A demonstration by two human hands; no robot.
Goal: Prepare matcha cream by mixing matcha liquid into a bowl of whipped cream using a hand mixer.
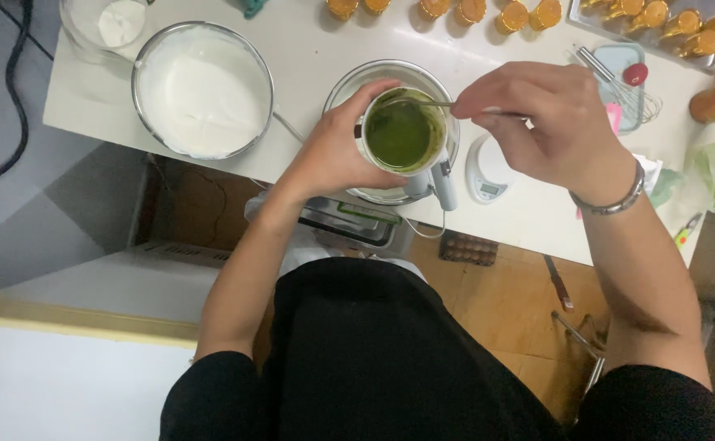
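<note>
My left hand (333, 143) grips a white cup (402, 132) filled with dark green liquid, held over a glass bowl (348, 86) on the white table (308, 49). My right hand (549, 118) pinches a thin metal spoon handle (431, 104) whose tip dips into the green liquid at the cup's far rim. A metal bracelet sits on my right wrist.
A large metal bowl of white cream (202, 88) stands left of the cup. A small white scale (488, 171) lies under my right hand. Several small orange-brown cakes (511, 16) line the far edge, some on a tray (660, 20). A whisk (623, 86) rests on a pale blue dish.
</note>
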